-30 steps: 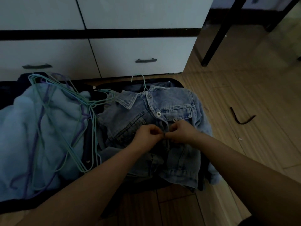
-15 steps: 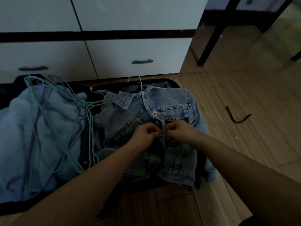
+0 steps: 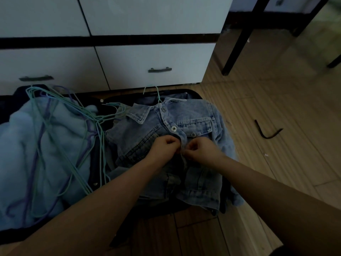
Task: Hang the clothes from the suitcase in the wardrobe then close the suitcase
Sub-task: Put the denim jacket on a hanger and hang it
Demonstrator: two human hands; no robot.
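In the centre of the frame, the left hand (image 3: 162, 148) and the right hand (image 3: 201, 150) both pinch the front edge of the denim jacket (image 3: 193, 126), which lies on the open suitcase (image 3: 11, 100).

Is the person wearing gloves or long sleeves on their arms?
No. Both the left hand and the right hand are bare, with no gloves, and no rings or watch that can be seen in this dim picture. Both forearms are bare too. At the bottom right corner a dark patch may be clothing, but it is too dark to tell.
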